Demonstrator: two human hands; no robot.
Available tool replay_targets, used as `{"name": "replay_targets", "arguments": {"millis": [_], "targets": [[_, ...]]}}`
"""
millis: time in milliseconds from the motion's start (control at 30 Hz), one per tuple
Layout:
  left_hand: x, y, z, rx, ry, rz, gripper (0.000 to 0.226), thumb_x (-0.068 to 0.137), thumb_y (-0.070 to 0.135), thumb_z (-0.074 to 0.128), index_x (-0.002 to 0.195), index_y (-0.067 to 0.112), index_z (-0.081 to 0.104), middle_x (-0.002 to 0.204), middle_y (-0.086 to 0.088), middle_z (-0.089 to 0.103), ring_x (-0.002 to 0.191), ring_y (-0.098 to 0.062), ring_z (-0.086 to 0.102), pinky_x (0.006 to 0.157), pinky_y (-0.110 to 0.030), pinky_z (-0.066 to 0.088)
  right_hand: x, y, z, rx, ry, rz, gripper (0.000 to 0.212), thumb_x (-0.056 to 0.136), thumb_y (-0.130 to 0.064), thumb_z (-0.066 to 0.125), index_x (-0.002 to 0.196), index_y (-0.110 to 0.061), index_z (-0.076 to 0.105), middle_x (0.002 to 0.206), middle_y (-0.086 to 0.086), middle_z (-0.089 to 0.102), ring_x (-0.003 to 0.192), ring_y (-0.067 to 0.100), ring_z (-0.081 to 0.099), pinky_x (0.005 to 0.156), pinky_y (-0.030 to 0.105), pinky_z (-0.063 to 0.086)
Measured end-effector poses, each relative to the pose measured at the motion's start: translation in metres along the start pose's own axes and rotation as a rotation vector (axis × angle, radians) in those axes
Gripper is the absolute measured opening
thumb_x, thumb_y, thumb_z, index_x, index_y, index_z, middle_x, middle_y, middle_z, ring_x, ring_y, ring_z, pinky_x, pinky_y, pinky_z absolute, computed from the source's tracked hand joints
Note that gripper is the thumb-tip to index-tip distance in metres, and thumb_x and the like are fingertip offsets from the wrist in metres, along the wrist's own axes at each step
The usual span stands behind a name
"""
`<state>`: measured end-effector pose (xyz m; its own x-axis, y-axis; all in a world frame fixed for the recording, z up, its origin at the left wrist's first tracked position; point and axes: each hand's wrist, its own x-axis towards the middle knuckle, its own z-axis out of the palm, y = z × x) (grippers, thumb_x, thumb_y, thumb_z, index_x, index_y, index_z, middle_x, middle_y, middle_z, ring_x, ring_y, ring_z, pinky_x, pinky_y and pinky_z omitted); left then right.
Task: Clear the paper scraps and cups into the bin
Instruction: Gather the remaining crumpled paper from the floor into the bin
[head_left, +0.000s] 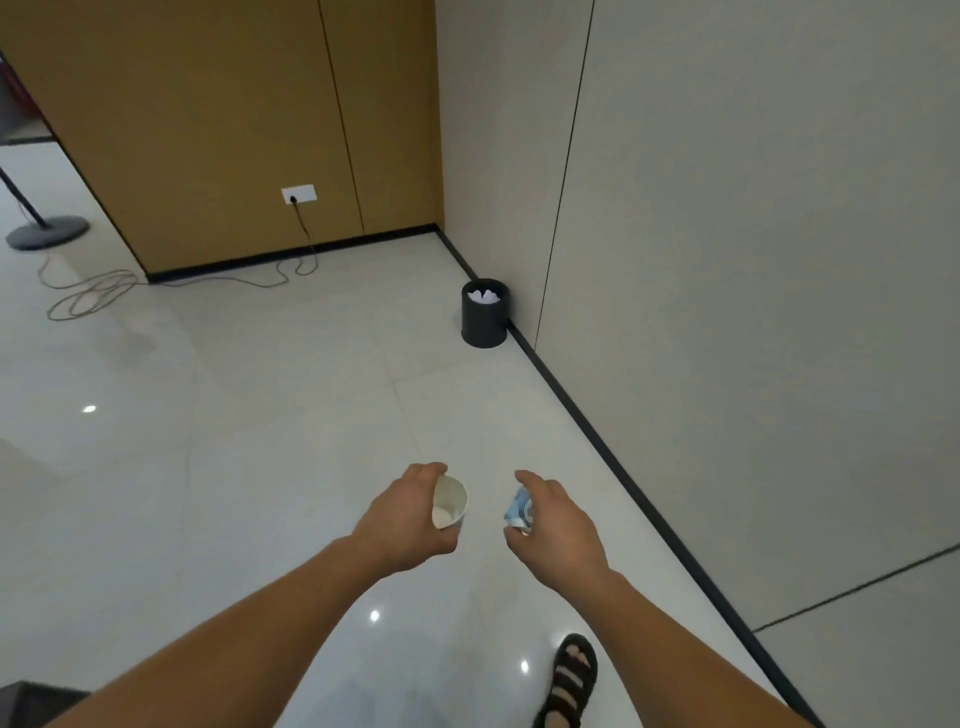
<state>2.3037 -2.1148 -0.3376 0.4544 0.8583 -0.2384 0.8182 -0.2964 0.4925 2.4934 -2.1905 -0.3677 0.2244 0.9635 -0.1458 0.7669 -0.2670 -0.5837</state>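
Note:
My left hand (402, 519) grips a white paper cup (449, 503) tilted on its side, its mouth facing me. My right hand (558, 525) holds a blue-and-white paper cup (517, 509), mostly hidden behind the fingers. Both hands are held out over the pale tiled floor. A small black bin (484, 319) stands ahead against the right wall's skirting, with crumpled white paper (484, 296) showing inside it. The bin is well beyond the reach of both hands.
A grey wall (727, 312) runs along the right, and wooden panelling (234, 130) with a socket closes the far end. A loose cable (88, 296) coils on the floor at the left near a round stand base (48, 231). My sandalled foot (569, 680) is at the bottom.

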Motion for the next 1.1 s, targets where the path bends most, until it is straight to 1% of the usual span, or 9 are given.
{"name": "replay_targets", "arguments": {"millis": [200, 400, 500, 600, 767, 900, 967, 1100], "targets": [[0.144, 0.048, -0.024, 0.022, 0.057, -0.023, 0.08, 0.078, 0.041, 0.07, 0.145, 0.02, 0.032, 0.143, 0.001, 0.038, 0.119, -0.021, 0.05, 0.097, -0.033, 0.045, 0.147, 0.039, -0.061, -0.04, -0.008, -0.055, 0.062, 0.089, -0.031, 0.058, 0.145, -0.032, 0.031, 0.135, -0.005, 0.045, 0.107, 0.017, 0.058, 0.084, 0.024, 0.046], [0.258, 0.08, -0.057, -0.025, 0.108, -0.074, 0.082, 0.077, 0.042, 0.071, 0.145, 0.021, 0.032, 0.144, 0.002, 0.036, 0.12, -0.02, 0.05, 0.097, -0.032, 0.046, 0.278, 0.053, -0.118, -0.061, -0.025, -0.097, 0.063, 0.09, -0.033, 0.058, 0.146, -0.033, 0.029, 0.139, -0.005, 0.043, 0.109, 0.018, 0.058, 0.087, 0.026, 0.046], [0.315, 0.076, -0.068, -0.039, 0.117, -0.113, 0.081, 0.078, 0.043, 0.07, 0.145, 0.021, 0.031, 0.144, 0.001, 0.036, 0.12, -0.02, 0.049, 0.098, -0.03, 0.045, 0.34, 0.056, -0.125, -0.042, -0.039, -0.123, 0.063, 0.09, -0.034, 0.059, 0.145, -0.034, 0.029, 0.139, -0.006, 0.043, 0.109, 0.017, 0.057, 0.089, 0.027, 0.048], [0.379, 0.064, -0.078, -0.063, 0.093, -0.14, 0.084, 0.078, 0.043, 0.071, 0.147, 0.021, 0.028, 0.145, 0.001, 0.035, 0.122, -0.021, 0.048, 0.1, -0.03, 0.044, 0.409, 0.062, -0.126, -0.05, -0.062, -0.113, 0.063, 0.09, -0.033, 0.058, 0.146, -0.034, 0.029, 0.14, -0.006, 0.042, 0.11, 0.017, 0.057, 0.088, 0.026, 0.047], [0.505, 0.044, -0.115, -0.115, 0.107, -0.116, 0.085, 0.078, 0.038, 0.071, 0.147, 0.018, 0.027, 0.144, -0.001, 0.036, 0.122, -0.022, 0.047, 0.099, -0.03, 0.043, 0.533, 0.059, -0.134, -0.067, -0.063, -0.069, 0.062, 0.089, -0.032, 0.055, 0.146, -0.034, 0.03, 0.138, -0.007, 0.042, 0.107, 0.018, 0.057, 0.083, 0.027, 0.047], [0.596, 0.033, -0.157, -0.102, 0.086, -0.089, 0.083, 0.077, 0.04, 0.072, 0.146, 0.019, 0.03, 0.143, 0.0, 0.037, 0.121, -0.022, 0.049, 0.099, -0.033, 0.044, 0.629, 0.043, -0.147, -0.057, -0.038, -0.042, 0.062, 0.088, -0.032, 0.057, 0.145, -0.033, 0.032, 0.136, -0.006, 0.045, 0.108, 0.016, 0.057, 0.085, 0.025, 0.047], [0.642, 0.026, -0.18, -0.086, 0.107, -0.077, 0.083, 0.077, 0.04, 0.073, 0.145, 0.019, 0.03, 0.142, -0.001, 0.037, 0.12, -0.022, 0.049, 0.098, -0.031, 0.045, 0.676, 0.034, -0.152, -0.026, -0.024, -0.043, 0.062, 0.087, -0.031, 0.057, 0.144, -0.032, 0.034, 0.135, -0.006, 0.045, 0.108, 0.015, 0.056, 0.084, 0.023, 0.045], [0.722, 0.019, -0.203, -0.102, 0.085, -0.069, 0.084, 0.076, 0.04, 0.076, 0.144, 0.02, 0.032, 0.138, -0.002, 0.039, 0.117, -0.022, 0.05, 0.094, -0.027, 0.045, 0.75, 0.032, -0.155, -0.039, -0.063, -0.014, 0.062, 0.087, -0.031, 0.057, 0.145, -0.031, 0.034, 0.134, -0.005, 0.045, 0.107, 0.016, 0.057, 0.084, 0.024, 0.045]]}}
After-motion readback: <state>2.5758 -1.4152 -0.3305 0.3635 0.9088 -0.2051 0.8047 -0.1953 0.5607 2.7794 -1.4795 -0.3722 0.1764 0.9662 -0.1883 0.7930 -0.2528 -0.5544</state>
